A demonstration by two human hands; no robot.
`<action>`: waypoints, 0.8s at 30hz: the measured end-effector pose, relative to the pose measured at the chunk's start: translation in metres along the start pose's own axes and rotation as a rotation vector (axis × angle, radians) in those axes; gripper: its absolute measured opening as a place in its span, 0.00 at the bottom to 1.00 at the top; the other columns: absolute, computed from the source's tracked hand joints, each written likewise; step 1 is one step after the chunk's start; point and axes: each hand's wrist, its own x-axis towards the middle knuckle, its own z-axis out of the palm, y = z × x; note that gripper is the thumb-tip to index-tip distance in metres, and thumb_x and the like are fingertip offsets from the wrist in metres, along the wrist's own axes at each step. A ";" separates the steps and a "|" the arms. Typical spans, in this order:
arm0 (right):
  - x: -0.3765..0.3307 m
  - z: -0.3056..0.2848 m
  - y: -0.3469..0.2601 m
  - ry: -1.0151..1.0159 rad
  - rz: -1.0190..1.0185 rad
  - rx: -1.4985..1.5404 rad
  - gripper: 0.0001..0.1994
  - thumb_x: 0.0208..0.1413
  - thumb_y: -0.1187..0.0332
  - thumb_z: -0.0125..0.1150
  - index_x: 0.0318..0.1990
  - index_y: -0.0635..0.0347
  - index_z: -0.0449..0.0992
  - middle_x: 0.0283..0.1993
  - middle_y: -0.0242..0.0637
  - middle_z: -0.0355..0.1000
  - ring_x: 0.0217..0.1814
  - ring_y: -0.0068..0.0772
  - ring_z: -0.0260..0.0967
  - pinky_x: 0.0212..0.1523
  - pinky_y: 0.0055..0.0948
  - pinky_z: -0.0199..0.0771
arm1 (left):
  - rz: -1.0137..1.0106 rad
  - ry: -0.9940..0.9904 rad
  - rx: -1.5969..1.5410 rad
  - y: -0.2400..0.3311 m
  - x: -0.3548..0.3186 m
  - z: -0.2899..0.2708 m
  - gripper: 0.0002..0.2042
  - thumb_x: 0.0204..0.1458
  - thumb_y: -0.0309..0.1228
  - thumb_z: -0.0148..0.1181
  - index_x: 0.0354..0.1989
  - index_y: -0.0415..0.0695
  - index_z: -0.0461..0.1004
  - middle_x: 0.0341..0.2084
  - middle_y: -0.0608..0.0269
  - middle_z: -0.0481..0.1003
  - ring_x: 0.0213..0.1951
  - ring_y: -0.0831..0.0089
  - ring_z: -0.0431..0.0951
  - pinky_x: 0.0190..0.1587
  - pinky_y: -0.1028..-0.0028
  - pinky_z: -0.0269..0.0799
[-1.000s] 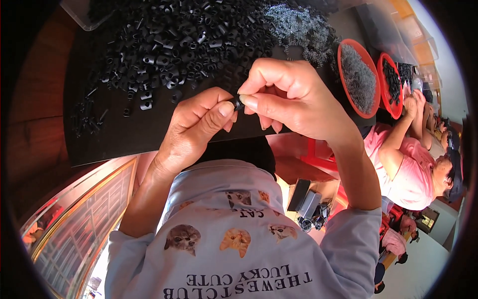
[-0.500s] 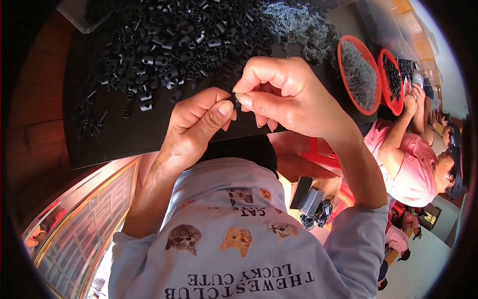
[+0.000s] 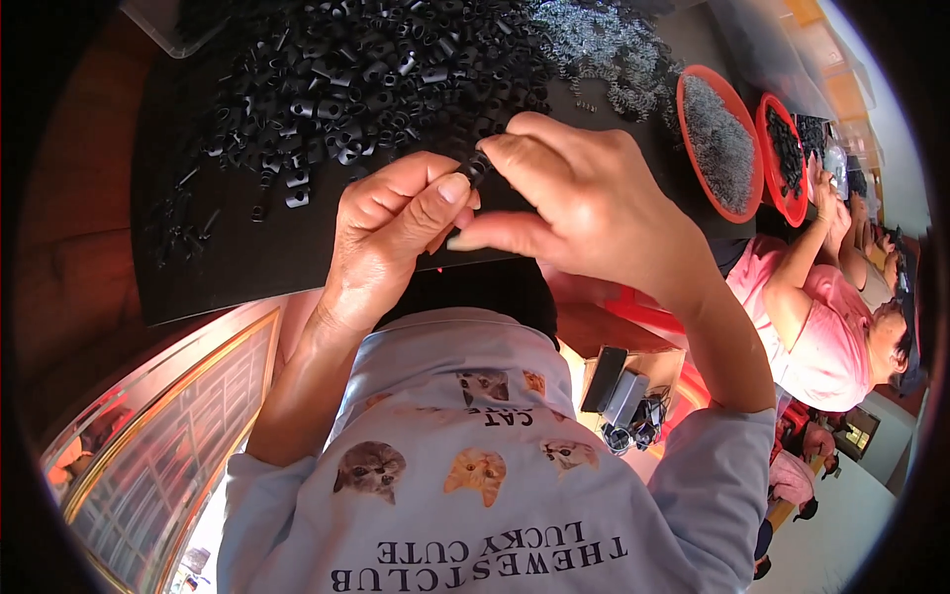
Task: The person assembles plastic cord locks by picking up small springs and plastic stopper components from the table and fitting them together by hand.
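**Both hands pinch one small black part above the dark table**

From my remote seat I see the black table [image 3: 228, 267] filling the upper left of the view, its edge bending with the lens; across its far half spreads a large heap of black plastic parts [image 3: 366, 69], and beside that, to the right, a looser heap of thin metal springs [image 3: 604, 49]; further right stand two red bowls, the nearer bowl [image 3: 720, 139] filled with grey springs and the farther bowl [image 3: 784, 153] with dark pieces; a neighbouring person in a pink shirt [image 3: 821, 327] sits at the right edge, their arm reaching toward the bowls.

Below the table I see my wearer's pale shirt with cat pictures [image 3: 475, 475]; both forearms rise from it and meet in the middle of the view.

The left hand [image 3: 391, 233] is curled, thumb pressed forward; the right hand [image 3: 574, 203] arches over from the right, its fingers closed narrowly; between them sits one small black part [image 3: 475, 168], gripped at the tips of the left thumb and the right forefinger and thumb, so that only its dark upper end shows; it is held above the near table edge, apart from the heap; I cannot tell its exact shape, nor whether a spring is on it.
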 end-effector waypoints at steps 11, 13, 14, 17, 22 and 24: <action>0.000 0.006 0.007 0.070 -0.178 -0.244 0.16 0.36 0.64 0.74 0.27 0.60 0.72 0.26 0.32 0.64 0.20 0.29 0.67 0.18 0.27 0.68 | -0.120 -0.018 0.056 0.006 0.001 -0.003 0.12 0.60 0.31 0.53 0.34 0.35 0.79 0.19 0.67 0.72 0.22 0.82 0.68 0.25 0.81 0.62; 0.003 0.005 0.009 0.111 -0.199 -0.235 0.13 0.36 0.63 0.70 0.20 0.57 0.70 0.22 0.30 0.63 0.19 0.28 0.69 0.15 0.28 0.67 | -0.111 -0.038 0.044 0.006 0.002 -0.003 0.14 0.61 0.32 0.51 0.34 0.34 0.78 0.19 0.65 0.73 0.22 0.81 0.69 0.25 0.80 0.63; 0.002 0.005 0.012 0.113 -0.199 -0.236 0.13 0.36 0.63 0.70 0.20 0.57 0.70 0.22 0.30 0.63 0.19 0.28 0.69 0.15 0.28 0.67 | -0.109 -0.032 0.026 0.007 0.003 -0.002 0.16 0.61 0.33 0.48 0.34 0.34 0.78 0.20 0.64 0.74 0.22 0.80 0.69 0.25 0.79 0.63; 0.002 0.005 0.019 0.133 -0.211 -0.218 0.11 0.35 0.64 0.69 0.19 0.56 0.70 0.20 0.29 0.62 0.19 0.28 0.68 0.15 0.28 0.66 | -0.113 0.019 -0.029 0.009 0.002 0.003 0.18 0.62 0.35 0.45 0.33 0.33 0.78 0.23 0.62 0.75 0.21 0.78 0.70 0.25 0.78 0.64; 0.003 0.003 0.013 0.199 -0.216 -0.171 0.10 0.35 0.66 0.67 0.19 0.54 0.69 0.20 0.28 0.61 0.17 0.28 0.66 0.15 0.28 0.65 | -0.106 0.037 -0.042 0.009 0.002 0.001 0.19 0.63 0.37 0.43 0.32 0.35 0.77 0.25 0.62 0.77 0.21 0.80 0.68 0.24 0.79 0.63; 0.004 0.001 0.016 0.187 -0.203 -0.151 0.11 0.36 0.66 0.68 0.19 0.54 0.69 0.20 0.28 0.61 0.17 0.28 0.66 0.15 0.28 0.66 | -0.087 0.018 0.011 0.008 0.002 -0.002 0.19 0.63 0.37 0.43 0.32 0.35 0.77 0.25 0.62 0.77 0.20 0.81 0.67 0.24 0.79 0.63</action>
